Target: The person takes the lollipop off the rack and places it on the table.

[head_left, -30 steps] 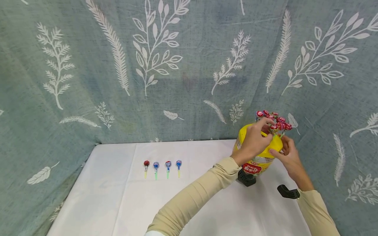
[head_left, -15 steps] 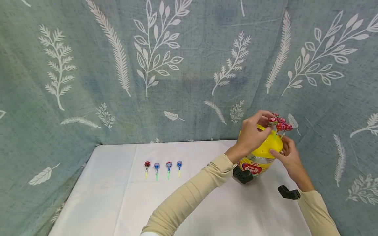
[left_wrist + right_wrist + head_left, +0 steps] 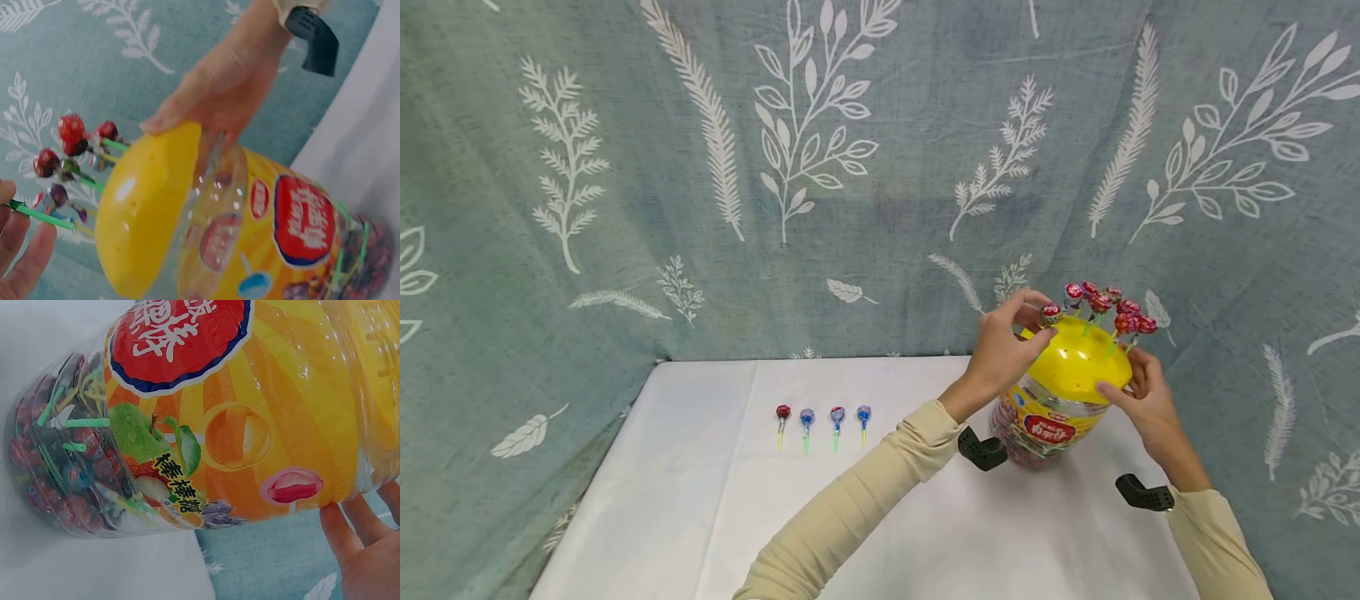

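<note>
My left hand (image 3: 1002, 348) pinches a red-wrapped lollipop (image 3: 1051, 312) above the left side of the yellow domed lid (image 3: 1078, 371). Its green stick (image 3: 45, 217) points toward the dome in the left wrist view, its end close to the lid. Several red lollipops (image 3: 1124, 322) stand in the far and right parts of the lid. Below the lid is a clear plastic jar (image 3: 1024, 417) with a printed label, packed with lollipops (image 3: 78, 475). My right hand (image 3: 1148, 408) grips the jar at its right side, thumb on the lid's edge and fingers behind.
Left of the jar, a row of several lollipops (image 3: 837, 414) lies on the white-covered table (image 3: 715, 500), one red and the others blue. A grey-green leaf-patterned curtain (image 3: 895, 167) hangs behind and at the sides. Each wrist carries a black camera mount (image 3: 982, 450).
My left hand has drawn back to the left with the lollipop, away from the cluster, uncovering more of the lid. My right hand keeps its hold. The head view has shifted slightly.
</note>
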{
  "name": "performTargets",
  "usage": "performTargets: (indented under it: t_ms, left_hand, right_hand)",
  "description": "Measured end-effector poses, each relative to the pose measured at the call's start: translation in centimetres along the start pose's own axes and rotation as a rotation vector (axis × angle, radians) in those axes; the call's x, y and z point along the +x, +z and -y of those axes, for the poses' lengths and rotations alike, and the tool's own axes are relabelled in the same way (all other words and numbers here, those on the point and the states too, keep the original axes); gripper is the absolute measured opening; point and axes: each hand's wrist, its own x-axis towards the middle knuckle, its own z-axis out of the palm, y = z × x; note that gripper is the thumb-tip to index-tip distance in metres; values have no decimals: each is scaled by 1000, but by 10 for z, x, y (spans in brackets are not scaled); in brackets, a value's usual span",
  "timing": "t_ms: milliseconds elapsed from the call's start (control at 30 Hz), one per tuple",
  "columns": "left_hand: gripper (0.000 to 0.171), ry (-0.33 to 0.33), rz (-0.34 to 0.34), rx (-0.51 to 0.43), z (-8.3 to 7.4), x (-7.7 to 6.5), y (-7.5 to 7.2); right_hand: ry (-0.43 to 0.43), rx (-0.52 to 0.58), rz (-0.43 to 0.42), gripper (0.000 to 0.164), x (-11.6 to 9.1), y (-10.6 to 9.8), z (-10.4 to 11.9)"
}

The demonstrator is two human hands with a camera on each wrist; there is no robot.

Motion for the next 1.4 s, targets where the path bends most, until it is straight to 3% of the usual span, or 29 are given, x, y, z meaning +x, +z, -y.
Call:
performTargets:
  t_ms: [100,200,267,533,1000,1400]
  left_hand:
    - [28,-27,2,-18,-1,-6,-9]
    - [29,-55,5,-23,6,-12,-14]
    - [29,-58,6,-23,19,-15,-14]
    - [29,-109,8,-14,28,-27,-25]
    - [28,-154,-40,43,58,-50,-40]
    - [29,-253,-77,53,82,-73,-53]
  right_hand:
    - [7,12,8,75,-1,0,0]
    - [15,12,14,76,-1,-1,0]
    - [14,6,14,76,-1,-2,0]
    - [20,6,15,77,1,-2,2]
    - [1,27,5,75,-1,-1,2]
    - [0,20,2,76,0,-2,2]
